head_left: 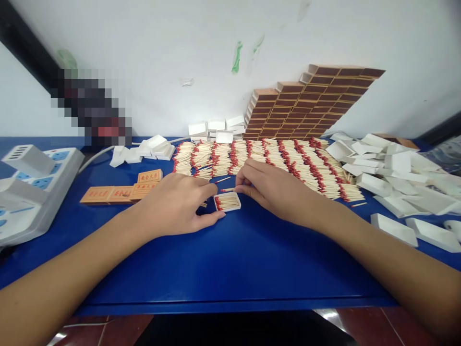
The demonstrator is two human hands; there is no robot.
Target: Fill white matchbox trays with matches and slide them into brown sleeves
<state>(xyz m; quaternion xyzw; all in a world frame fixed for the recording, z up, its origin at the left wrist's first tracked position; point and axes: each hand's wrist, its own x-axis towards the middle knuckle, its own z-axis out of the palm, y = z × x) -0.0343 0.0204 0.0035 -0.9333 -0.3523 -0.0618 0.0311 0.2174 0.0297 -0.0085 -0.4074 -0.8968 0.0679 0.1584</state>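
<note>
A small white matchbox tray [227,202] lies on the blue table, with several red-tipped matches in it. My left hand [180,204] steadies the tray from the left, thumb at its front edge and fingers at its back corner. Just behind the tray, my right hand [264,190] pinches the plain end of a match [226,190], whose red head points left. One loose match [222,180] lies a bit farther back. Behind both hands spread rows of matches [219,158], their red heads mostly facing left. A few match ends show under my left hand.
Orange matchbox sleeves [149,177] lie on the left, near a white power strip [61,187]. White empty trays form piles at the back [216,127] and right [392,168]. Closed matchboxes [306,105] are stacked against the wall. The blue table's front edge [237,306] runs nearest me.
</note>
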